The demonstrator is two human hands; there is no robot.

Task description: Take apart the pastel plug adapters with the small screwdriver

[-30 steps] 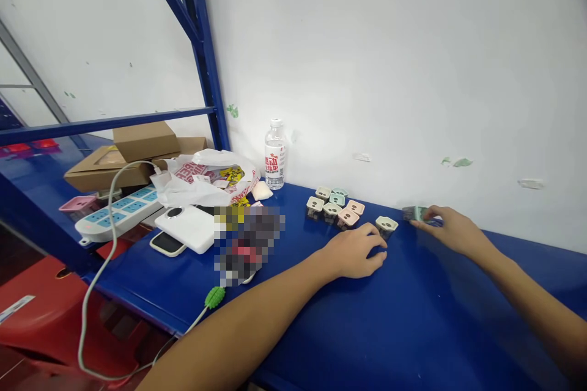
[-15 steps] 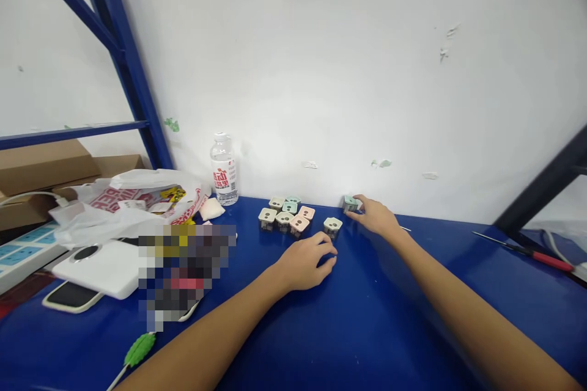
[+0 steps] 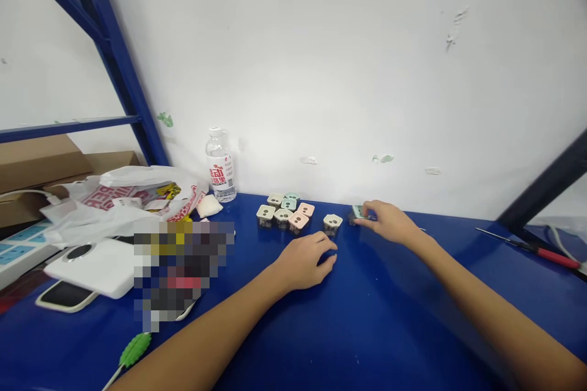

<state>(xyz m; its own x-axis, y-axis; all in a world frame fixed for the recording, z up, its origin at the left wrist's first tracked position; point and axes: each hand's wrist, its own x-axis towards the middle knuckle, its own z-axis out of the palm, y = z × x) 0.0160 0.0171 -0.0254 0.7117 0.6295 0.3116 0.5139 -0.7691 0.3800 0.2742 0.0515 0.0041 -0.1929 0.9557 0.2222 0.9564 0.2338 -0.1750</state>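
Note:
On the blue table, my right hand (image 3: 387,221) has its thumb and fingertips on a small teal-topped block (image 3: 359,212) near the wall. My left hand (image 3: 306,260) rests on the table with fingers apart, holding nothing. Just beyond its fingertips is a single cream-topped block (image 3: 332,222). To the left of that block several similar ones stand close together, among them a pink-topped block (image 3: 298,221), a teal-topped one (image 3: 288,203) and a cream-topped one (image 3: 266,214).
A clear bottle (image 3: 221,165) stands against the wall. Farther left are a white plastic bag (image 3: 114,195), a white device (image 3: 96,269), a phone (image 3: 66,295) and a power strip (image 3: 21,250). A red-handled screwdriver (image 3: 557,258) lies at the right.
My right hand and the teal-topped block have shifted slightly right and toward me. My left hand stays in nearly the same place. The view has moved a little.

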